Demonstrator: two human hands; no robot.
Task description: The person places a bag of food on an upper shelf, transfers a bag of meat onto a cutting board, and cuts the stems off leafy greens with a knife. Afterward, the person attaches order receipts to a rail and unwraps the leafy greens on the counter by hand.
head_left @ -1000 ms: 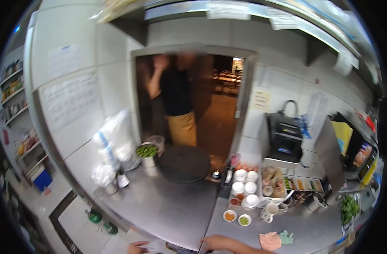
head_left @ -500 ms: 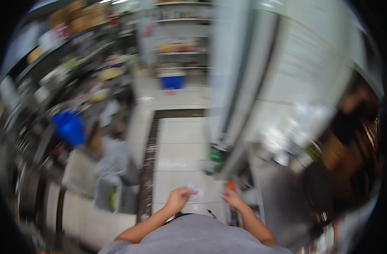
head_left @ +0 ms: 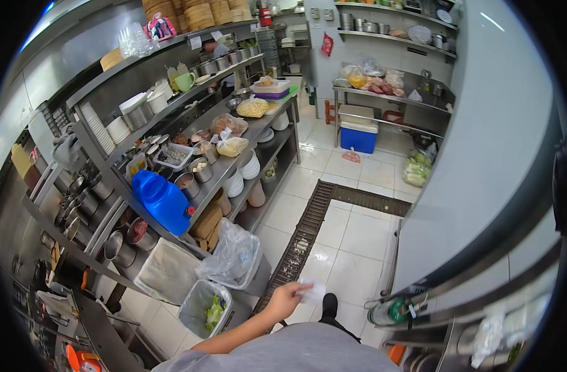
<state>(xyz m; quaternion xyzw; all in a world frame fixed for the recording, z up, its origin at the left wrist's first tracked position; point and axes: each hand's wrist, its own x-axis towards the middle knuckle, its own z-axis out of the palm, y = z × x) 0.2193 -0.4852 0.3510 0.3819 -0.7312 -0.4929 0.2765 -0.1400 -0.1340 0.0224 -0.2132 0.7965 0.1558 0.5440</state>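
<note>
My left hand [head_left: 286,301] is closed, its thumb and fingers pinching a small white slip of paper [head_left: 314,293]. Any writing on the slip is too blurred to read. The hand hangs over the tiled floor, just right of two bins. Green leaves [head_left: 215,313] lie in the nearer lined bin [head_left: 190,302]; a clear plastic bag [head_left: 229,254] covers much of the other bin [head_left: 259,273]. Below the slip shows my dark shoe [head_left: 330,305]. My right hand is out of view.
A steel counter [head_left: 268,139] on the left carries pots, bagged food and a blue jug [head_left: 162,201]. A floor drain grate [head_left: 302,239] runs alongside. Ahead stands a blue cooler [head_left: 358,137] under a steel table. At right are a large pale panel [head_left: 475,180] and a green cylinder [head_left: 392,312].
My view has swung left, bringing the counter and bins nearer the middle. My left hand still pinches the white slip. My right hand, seen before near something orange, has left the view.
</note>
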